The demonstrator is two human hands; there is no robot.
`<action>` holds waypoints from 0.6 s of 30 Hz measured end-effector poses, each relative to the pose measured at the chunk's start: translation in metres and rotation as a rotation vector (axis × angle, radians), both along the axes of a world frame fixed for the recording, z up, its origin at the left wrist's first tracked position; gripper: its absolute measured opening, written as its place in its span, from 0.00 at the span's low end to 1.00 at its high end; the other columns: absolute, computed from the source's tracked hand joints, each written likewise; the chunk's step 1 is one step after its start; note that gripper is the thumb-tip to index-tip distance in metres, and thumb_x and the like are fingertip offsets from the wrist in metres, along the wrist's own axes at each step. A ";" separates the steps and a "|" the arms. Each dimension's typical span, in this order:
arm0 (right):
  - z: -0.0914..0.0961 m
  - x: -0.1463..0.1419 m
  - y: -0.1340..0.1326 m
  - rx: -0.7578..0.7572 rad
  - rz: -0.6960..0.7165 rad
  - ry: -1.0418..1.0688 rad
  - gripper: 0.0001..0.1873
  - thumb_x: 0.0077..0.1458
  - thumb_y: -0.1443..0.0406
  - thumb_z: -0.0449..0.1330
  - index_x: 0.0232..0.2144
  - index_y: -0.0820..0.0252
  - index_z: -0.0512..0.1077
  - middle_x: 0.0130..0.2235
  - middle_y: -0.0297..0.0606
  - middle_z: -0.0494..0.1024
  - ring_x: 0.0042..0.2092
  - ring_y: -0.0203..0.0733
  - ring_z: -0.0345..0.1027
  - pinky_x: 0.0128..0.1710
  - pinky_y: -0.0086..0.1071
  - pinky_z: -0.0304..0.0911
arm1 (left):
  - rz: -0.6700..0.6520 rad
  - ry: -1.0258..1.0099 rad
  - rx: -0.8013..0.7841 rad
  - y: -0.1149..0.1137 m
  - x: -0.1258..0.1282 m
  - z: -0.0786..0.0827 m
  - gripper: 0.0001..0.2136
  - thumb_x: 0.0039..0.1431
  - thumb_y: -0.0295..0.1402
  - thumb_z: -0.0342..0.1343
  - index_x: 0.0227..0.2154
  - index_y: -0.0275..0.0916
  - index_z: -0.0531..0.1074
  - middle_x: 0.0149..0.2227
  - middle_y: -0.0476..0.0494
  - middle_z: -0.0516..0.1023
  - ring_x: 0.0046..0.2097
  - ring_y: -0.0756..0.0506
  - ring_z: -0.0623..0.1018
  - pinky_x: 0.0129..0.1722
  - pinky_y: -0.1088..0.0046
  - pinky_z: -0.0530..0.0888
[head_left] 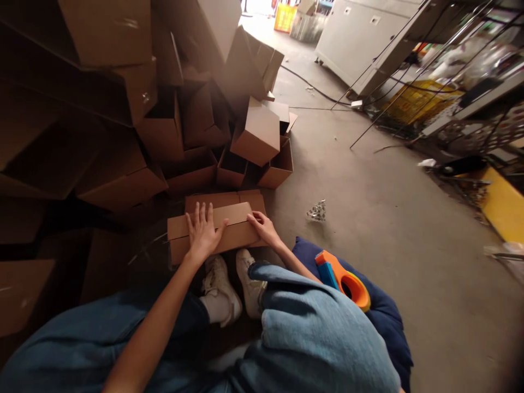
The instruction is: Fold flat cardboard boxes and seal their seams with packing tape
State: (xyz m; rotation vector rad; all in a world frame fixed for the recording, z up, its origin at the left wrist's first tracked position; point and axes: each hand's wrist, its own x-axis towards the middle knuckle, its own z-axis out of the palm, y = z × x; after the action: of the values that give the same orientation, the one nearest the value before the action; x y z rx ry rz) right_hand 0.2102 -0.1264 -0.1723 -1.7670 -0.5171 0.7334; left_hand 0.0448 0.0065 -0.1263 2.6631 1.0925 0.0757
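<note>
Matt cardboard box [237,232], probably plastic tape dispenser [344,281].

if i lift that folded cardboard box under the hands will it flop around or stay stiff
The folded cardboard box probably feels light for its size, since its board looks thin. Its flat panels should stay fairly stiff, but it may hinge at the creases near the left hand and right hand.

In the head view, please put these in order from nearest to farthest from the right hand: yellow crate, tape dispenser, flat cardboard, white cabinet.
From the right hand:
1. flat cardboard: under the hand, touching it.
2. tape dispenser: to the right, on a cushion.
3. white cabinet: far ahead, right.
4. yellow crate: farthest, ahead.
</note>
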 end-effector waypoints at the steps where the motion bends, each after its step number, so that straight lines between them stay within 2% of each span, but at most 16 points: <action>1: 0.001 0.001 -0.001 0.003 -0.009 -0.009 0.25 0.52 0.48 0.64 0.46 0.59 0.76 0.52 0.45 0.81 0.52 0.46 0.76 0.53 0.37 0.68 | -0.014 0.006 -0.001 0.002 -0.002 -0.001 0.38 0.69 0.52 0.37 0.71 0.28 0.48 0.74 0.28 0.47 0.75 0.35 0.40 0.71 0.46 0.37; 4: 0.011 0.011 -0.013 0.012 -0.074 -0.051 0.28 0.56 0.47 0.59 0.51 0.59 0.73 0.56 0.46 0.78 0.57 0.46 0.72 0.56 0.37 0.66 | -0.068 0.024 -0.024 0.007 -0.007 0.000 0.41 0.67 0.55 0.39 0.72 0.28 0.47 0.74 0.29 0.48 0.75 0.35 0.41 0.71 0.45 0.37; 6: 0.024 0.021 -0.035 0.001 -0.147 -0.084 0.30 0.59 0.46 0.52 0.53 0.59 0.72 0.56 0.46 0.78 0.57 0.47 0.71 0.55 0.40 0.67 | -0.081 0.031 -0.040 0.010 -0.007 0.000 0.40 0.66 0.55 0.40 0.72 0.30 0.47 0.73 0.30 0.50 0.75 0.35 0.42 0.71 0.44 0.37; 8: 0.038 0.027 -0.068 -0.030 -0.245 -0.135 0.31 0.58 0.45 0.52 0.53 0.59 0.71 0.55 0.49 0.78 0.57 0.52 0.72 0.55 0.46 0.68 | -0.072 0.029 -0.048 0.011 -0.006 0.000 0.39 0.66 0.54 0.41 0.72 0.32 0.49 0.73 0.31 0.52 0.75 0.36 0.43 0.71 0.44 0.37; 10: 0.046 0.025 -0.111 -0.087 -0.374 -0.217 0.31 0.55 0.44 0.54 0.53 0.55 0.71 0.57 0.50 0.76 0.59 0.58 0.69 0.61 0.55 0.60 | -0.066 0.030 -0.061 0.013 -0.003 0.000 0.38 0.66 0.53 0.42 0.71 0.33 0.49 0.73 0.31 0.53 0.75 0.36 0.44 0.71 0.45 0.37; 11: 0.046 0.021 -0.133 -0.141 -0.438 -0.272 0.29 0.55 0.44 0.55 0.53 0.50 0.71 0.59 0.48 0.74 0.61 0.61 0.65 0.64 0.58 0.55 | -0.063 0.037 -0.074 0.014 -0.002 0.001 0.38 0.66 0.53 0.42 0.71 0.34 0.50 0.73 0.31 0.53 0.75 0.36 0.44 0.71 0.45 0.37; 13: 0.039 0.007 -0.174 -0.431 -0.582 -0.508 0.29 0.53 0.43 0.53 0.57 0.36 0.69 0.61 0.42 0.71 0.65 0.65 0.60 0.65 0.62 0.53 | -0.049 0.070 -0.126 0.017 0.002 0.004 0.38 0.64 0.54 0.45 0.71 0.37 0.52 0.73 0.33 0.54 0.75 0.35 0.43 0.71 0.45 0.37; 14: 0.032 -0.001 -0.192 -0.557 -0.636 -0.573 0.32 0.52 0.42 0.53 0.59 0.33 0.67 0.62 0.42 0.70 0.66 0.69 0.58 0.63 0.66 0.54 | -0.039 0.091 -0.160 0.019 0.004 0.006 0.38 0.62 0.55 0.47 0.70 0.39 0.54 0.73 0.35 0.54 0.75 0.34 0.42 0.70 0.45 0.38; 15: 0.024 -0.010 -0.207 -0.653 -0.645 -0.586 0.34 0.51 0.42 0.52 0.61 0.31 0.64 0.62 0.41 0.69 0.65 0.72 0.59 0.60 0.70 0.55 | -0.028 0.111 -0.194 0.021 0.006 0.008 0.39 0.60 0.56 0.49 0.69 0.41 0.56 0.73 0.36 0.55 0.75 0.33 0.42 0.70 0.44 0.38; 17: 0.009 -0.023 -0.230 -0.790 -0.594 -0.537 0.35 0.50 0.44 0.50 0.61 0.29 0.65 0.60 0.42 0.72 0.59 0.74 0.67 0.54 0.72 0.59 | -0.015 0.139 -0.242 0.026 0.011 0.012 0.39 0.57 0.57 0.52 0.68 0.43 0.59 0.72 0.37 0.56 0.75 0.32 0.42 0.70 0.43 0.38; 18: 0.004 -0.028 -0.237 -0.820 -0.518 -0.489 0.34 0.49 0.44 0.51 0.60 0.28 0.67 0.58 0.42 0.74 0.55 0.73 0.71 0.50 0.72 0.62 | -0.011 0.145 -0.254 0.027 0.014 0.013 0.38 0.56 0.56 0.53 0.67 0.44 0.60 0.72 0.36 0.57 0.75 0.32 0.42 0.70 0.42 0.38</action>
State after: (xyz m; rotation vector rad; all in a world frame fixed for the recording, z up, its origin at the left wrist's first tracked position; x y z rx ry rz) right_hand 0.1821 -0.3634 -0.1686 -2.7286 -0.0272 0.1154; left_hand 0.0584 0.0338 -0.1131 2.4769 1.0510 -0.2456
